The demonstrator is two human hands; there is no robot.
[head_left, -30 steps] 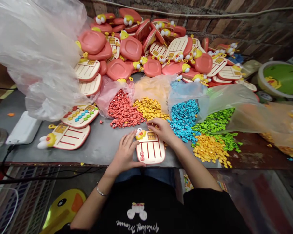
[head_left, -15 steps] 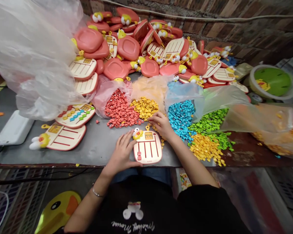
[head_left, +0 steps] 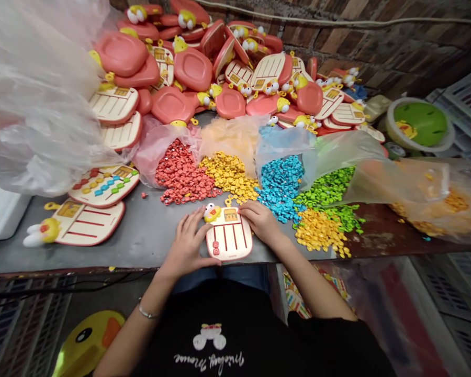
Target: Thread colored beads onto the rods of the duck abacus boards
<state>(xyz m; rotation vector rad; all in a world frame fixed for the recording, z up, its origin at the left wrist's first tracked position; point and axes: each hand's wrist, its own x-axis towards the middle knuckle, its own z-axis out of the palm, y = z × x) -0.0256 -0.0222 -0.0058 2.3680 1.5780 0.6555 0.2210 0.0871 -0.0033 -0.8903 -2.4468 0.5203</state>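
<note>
cream plastic duck board [head_left: 229, 235] lies steadied by the flat, open left hand [head_left: 186, 242], with the curled right hand [head_left: 260, 221] at its edge, any hold unclear.

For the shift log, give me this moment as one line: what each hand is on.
left hand: on toy board | right hand: on its upper edge | nearby: yellow beads, blue beads

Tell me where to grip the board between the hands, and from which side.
Grip its rounded bottom end from the near side: the board lies flat by the table's front edge, that end is clear of the left hand and right hand, and the duck head crowds the top.
</note>
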